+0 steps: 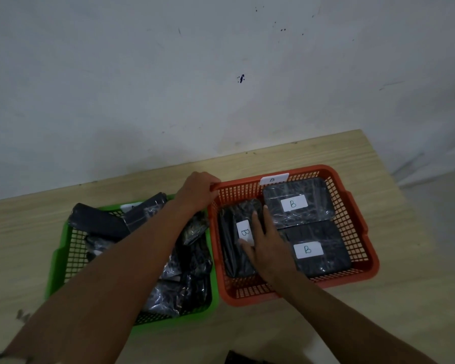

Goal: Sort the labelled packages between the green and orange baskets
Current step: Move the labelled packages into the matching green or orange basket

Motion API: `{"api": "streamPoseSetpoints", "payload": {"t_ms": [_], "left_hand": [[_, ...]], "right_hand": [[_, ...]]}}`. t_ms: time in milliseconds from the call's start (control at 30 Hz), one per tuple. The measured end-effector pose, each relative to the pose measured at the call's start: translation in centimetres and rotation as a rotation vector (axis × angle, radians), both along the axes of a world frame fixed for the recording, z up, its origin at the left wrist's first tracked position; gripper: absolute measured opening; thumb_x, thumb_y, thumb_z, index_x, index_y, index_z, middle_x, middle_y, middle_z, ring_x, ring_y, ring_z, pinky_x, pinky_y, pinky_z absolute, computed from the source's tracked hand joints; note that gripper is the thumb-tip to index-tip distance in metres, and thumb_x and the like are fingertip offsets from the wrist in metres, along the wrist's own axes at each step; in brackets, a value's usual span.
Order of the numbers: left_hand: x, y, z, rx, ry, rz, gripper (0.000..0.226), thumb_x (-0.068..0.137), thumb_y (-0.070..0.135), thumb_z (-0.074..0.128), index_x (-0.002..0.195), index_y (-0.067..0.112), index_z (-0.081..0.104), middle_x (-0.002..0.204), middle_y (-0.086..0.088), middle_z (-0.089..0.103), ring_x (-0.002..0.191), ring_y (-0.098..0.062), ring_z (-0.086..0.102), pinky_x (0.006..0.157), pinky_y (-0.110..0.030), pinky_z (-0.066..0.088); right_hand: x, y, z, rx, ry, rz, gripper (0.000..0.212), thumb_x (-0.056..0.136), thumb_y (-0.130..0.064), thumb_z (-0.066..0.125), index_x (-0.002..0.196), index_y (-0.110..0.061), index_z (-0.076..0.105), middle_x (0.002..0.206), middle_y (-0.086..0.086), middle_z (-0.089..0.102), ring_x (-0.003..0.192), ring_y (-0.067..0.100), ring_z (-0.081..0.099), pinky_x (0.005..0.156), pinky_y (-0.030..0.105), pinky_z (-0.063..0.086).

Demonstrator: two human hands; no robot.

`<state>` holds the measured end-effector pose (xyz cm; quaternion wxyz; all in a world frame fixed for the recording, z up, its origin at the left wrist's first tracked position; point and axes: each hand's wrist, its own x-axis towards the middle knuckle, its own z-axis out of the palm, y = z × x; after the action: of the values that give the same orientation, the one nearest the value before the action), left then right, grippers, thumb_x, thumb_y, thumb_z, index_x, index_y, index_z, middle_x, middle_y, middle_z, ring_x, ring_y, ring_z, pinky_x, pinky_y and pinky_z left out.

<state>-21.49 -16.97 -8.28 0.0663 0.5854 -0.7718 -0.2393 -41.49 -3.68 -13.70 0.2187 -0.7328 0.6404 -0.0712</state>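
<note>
A pale grey wall, marked with a few dark specks, fills the upper half of the view. Below it lies a light wooden tabletop carrying 2 perforated plastic baskets set side by side, their near walls just beside each other.

The green rectangular mesh basket stands on the left and holds a loose heap of black plastic-wrapped packages, some tilted against the far rim; their labels cannot be read here. The orange rectangular mesh basket stands on the right, with a small white tag marked "B" on its far rim.

Inside the orange basket lie 3 flat black wrapped packages, each with a white label marked "B": 1 at the far right, 1 at the near right and 1 along the left side (lengthwise, label facing up).

The left hand reaches across the green basket and grips the far left corner of the orange basket, fingers curled closed over the rim. The right hand rests palm down on the left-side package, fingers spread apart and flat, thumb touching the label's lower edge.

A dark object shows at the bottom edge, too cropped to identify.
</note>
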Motion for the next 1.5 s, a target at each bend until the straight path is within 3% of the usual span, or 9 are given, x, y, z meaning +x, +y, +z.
{"api": "streamPoseSetpoints", "payload": {"t_ms": [100, 300, 500, 767, 933, 1067, 1200, 1333, 1500], "left_hand": [[0.1, 0.2, -0.1, -0.011, 0.034, 0.002, 0.015, 0.085, 0.009, 0.064, 0.094, 0.004, 0.074, 0.090, -0.009, 0.074, 0.082, -0.024, 0.067, 0.079, -0.039, 0.053], [0.4, 0.6, 0.0, -0.034, 0.093, 0.027, 0.026, 0.083, 0.008, 0.069, 0.109, 0.002, 0.072, 0.107, -0.015, 0.074, 0.095, -0.029, 0.069, 0.088, -0.035, 0.051], [1.7, 1.3, 0.9, -0.056, 0.157, 0.123, 0.038, 0.081, 0.016, 0.076, 0.117, 0.005, 0.070, 0.116, -0.013, 0.071, 0.091, -0.018, 0.070, 0.082, -0.023, 0.049], [3.8, 5.3, 2.7, -0.168, 0.205, 0.115, 0.027, 0.084, 0.017, 0.072, 0.109, 0.007, 0.073, 0.105, -0.011, 0.075, 0.090, -0.021, 0.071, 0.085, -0.037, 0.057], [4.6, 7.7, 3.4, -0.212, 0.167, 0.097, 0.028, 0.088, 0.020, 0.068, 0.113, 0.009, 0.072, 0.110, -0.008, 0.074, 0.100, -0.022, 0.067, 0.093, -0.035, 0.051], [5.2, 9.1, 3.7, -0.242, 0.190, 0.106, 0.027, 0.090, 0.018, 0.066, 0.116, 0.011, 0.071, 0.111, -0.007, 0.073, 0.101, -0.021, 0.066, 0.092, -0.036, 0.052], [5.8, 10.3, 3.8, -0.295, 0.162, 0.119, 0.028, 0.090, 0.021, 0.066, 0.117, 0.013, 0.071, 0.112, -0.007, 0.071, 0.104, -0.022, 0.063, 0.091, -0.035, 0.050], [6.1, 11.9, 3.8, -0.309, 0.157, 0.124, 0.033, 0.088, 0.021, 0.068, 0.121, 0.014, 0.068, 0.118, -0.007, 0.069, 0.111, -0.022, 0.061, 0.095, -0.037, 0.051], [5.9, 13.9, 3.4, -0.340, 0.165, 0.097, 0.042, 0.084, 0.028, 0.073, 0.123, 0.014, 0.067, 0.123, -0.006, 0.067, 0.114, -0.022, 0.061, 0.095, -0.034, 0.051]], "right_hand": [[0.1, 0.2, -0.6, 0.028, 0.116, 0.040, 0.084, 0.096, -0.065, 0.024, 0.156, -0.011, -0.001, 0.161, 0.014, -0.021, 0.149, 0.028, 0.012, 0.113, 0.039, 0.035], [0.7, 0.6, -0.6, 0.005, 0.165, 0.030, 0.079, 0.099, -0.060, 0.020, 0.155, -0.010, -0.005, 0.160, 0.015, -0.023, 0.150, 0.028, 0.002, 0.120, 0.039, 0.019], [0.4, 0.3, 0.1, -0.038, 0.236, 0.013, 0.077, 0.096, -0.063, 0.025, 0.156, -0.015, 0.012, 0.164, 0.009, -0.004, 0.148, 0.027, 0.017, 0.115, 0.044, 0.023], [0.1, -0.1, 0.3, -0.034, 0.255, 0.001, 0.075, 0.093, -0.064, 0.035, 0.152, -0.019, 0.024, 0.163, 0.007, 0.012, 0.144, 0.031, 0.022, 0.112, 0.048, 0.026], [0.3, -0.2, 0.9, 0.000, 0.058, -0.063, 0.070, 0.095, -0.054, 0.045, 0.154, -0.021, 0.025, 0.164, 0.007, 0.007, 0.145, 0.036, 0.017, 0.115, 0.051, 0.022], [2.5, -0.7, 3.2, -0.227, -0.243, -0.095, 0.040, 0.096, -0.041, 0.053, 0.126, -0.016, 0.062, 0.137, 0.009, 0.054, 0.125, 0.028, 0.050, 0.102, 0.038, 0.041], [6.5, -1.9, 6.2, 0.068, -0.637, -0.135, 0.039, 0.090, -0.043, 0.064, 0.120, -0.017, 0.067, 0.106, -0.004, 0.069, 0.097, 0.008, 0.063, 0.086, 0.023, 0.050], [8.6, -3.1, 7.1, 0.146, -0.655, -0.128, 0.039, 0.087, -0.030, 0.072, 0.123, -0.017, 0.066, 0.106, -0.004, 0.066, 0.099, 0.009, 0.061, 0.083, 0.018, 0.045], [8.3, -4.0, 8.0, 0.207, -0.745, -0.245, 0.022, 0.084, -0.014, 0.074, 0.106, -0.016, 0.071, 0.101, 0.004, 0.070, 0.100, 0.021, 0.066, 0.089, 0.038, 0.056]]}}
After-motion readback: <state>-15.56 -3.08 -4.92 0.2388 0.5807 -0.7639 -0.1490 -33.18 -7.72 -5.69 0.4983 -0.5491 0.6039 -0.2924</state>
